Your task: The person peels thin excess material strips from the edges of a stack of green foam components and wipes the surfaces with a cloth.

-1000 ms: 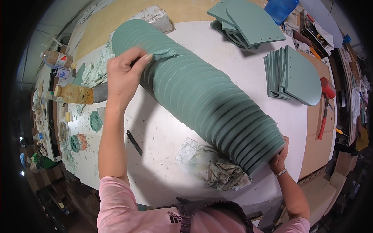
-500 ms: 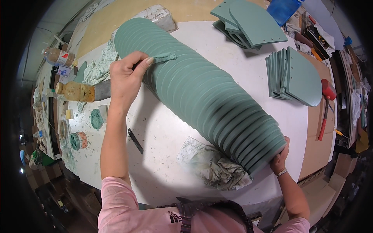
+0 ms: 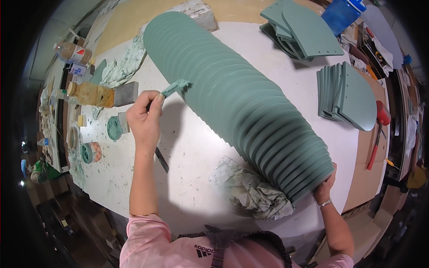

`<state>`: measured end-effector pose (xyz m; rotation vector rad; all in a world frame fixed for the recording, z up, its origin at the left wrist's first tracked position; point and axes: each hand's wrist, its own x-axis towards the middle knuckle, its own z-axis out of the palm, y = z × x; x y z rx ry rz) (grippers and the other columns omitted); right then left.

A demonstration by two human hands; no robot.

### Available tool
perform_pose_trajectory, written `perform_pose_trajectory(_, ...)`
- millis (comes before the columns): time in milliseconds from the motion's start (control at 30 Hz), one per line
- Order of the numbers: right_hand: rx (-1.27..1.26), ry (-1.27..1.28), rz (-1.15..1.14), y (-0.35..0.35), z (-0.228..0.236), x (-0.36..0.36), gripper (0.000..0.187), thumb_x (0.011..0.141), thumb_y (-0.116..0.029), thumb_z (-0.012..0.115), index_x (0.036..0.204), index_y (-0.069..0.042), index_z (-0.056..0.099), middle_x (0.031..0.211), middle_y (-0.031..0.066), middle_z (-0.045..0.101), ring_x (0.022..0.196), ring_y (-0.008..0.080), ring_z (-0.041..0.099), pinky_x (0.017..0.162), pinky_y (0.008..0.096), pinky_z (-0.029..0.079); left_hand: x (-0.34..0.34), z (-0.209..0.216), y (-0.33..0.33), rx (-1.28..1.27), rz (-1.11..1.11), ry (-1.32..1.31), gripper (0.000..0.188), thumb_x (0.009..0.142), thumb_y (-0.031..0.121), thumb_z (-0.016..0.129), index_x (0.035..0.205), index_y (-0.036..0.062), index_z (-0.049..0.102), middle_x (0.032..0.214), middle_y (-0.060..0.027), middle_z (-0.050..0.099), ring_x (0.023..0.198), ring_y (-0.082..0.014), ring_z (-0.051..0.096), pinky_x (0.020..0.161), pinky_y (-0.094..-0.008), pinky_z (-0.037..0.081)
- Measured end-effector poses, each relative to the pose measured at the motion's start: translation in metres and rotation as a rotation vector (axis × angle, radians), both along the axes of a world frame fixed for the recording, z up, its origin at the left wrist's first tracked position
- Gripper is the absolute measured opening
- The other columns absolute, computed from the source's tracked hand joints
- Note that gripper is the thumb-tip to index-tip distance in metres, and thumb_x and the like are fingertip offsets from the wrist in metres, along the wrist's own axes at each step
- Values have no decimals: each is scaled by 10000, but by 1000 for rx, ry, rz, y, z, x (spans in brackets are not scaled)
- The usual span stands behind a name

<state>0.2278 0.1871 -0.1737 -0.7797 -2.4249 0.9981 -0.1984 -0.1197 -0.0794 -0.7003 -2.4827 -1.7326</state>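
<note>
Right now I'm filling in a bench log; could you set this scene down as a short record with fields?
Left hand: gripping a thin tool, its end coated in green paste
Right hand: against the near end of the ribbed green column
Tool touching column: cannot tell
Beside column's near end: crumpled, stained cloth
Right side: two stacks of green panels, red mallet

The long green column point(image 3: 232, 96) slants across the white table point(image 3: 190, 145), barring a low path from the left hand point(image 3: 145, 111) to the 2 board stacks point(image 3: 359, 100). A bare strip separates column and stacks. Free table lies between the left forearm point(image 3: 144, 178) and the crumpled cloth point(image 3: 252, 192), which obstructs the column's near edge. A bottle point(image 3: 94, 95) and grey block point(image 3: 126, 94) crowd the left hand's outer side.
</note>
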Motion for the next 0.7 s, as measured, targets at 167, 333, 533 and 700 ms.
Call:
perform_pose_trajectory(167,-38,-11,-41,-2,0,-1,948,871,-788,313,1190,89,481,1145,201,484,1094,314,510,955,402,408,6,-8,-1,-13,7,7,155,943,122,653,846,3,632,646,30,532,580,-40,450,523,-205,345)
perform_pose_trajectory(333,-100,-7,-74,-4,0,-2,1015,830,-840,327,1202,97,447,1139,179,482,1079,279,513,945,379,414,1,-12,7,-29,51,60,148,942,116,651,848,2,642,614,27,508,569,-47,425,515,-217,333)
perform_pose_trajectory(533,-105,3,-77,-2,-2,0,1030,817,-853,341,1207,96,436,1133,169,484,1074,263,514,944,374,416,1,-14,6,-47,42,63,139,935,110,658,853,-3,656,619,26,510,570,-51,424,519,-217,335)
perform_pose_trajectory(700,-117,5,-91,-5,2,-4,1038,809,-859,349,1210,95,431,1120,164,497,1063,255,522,934,371,424,1,-17,5,-20,53,61,137,933,111,662,860,-5,659,622,22,522,572,-51,437,525,-214,343)
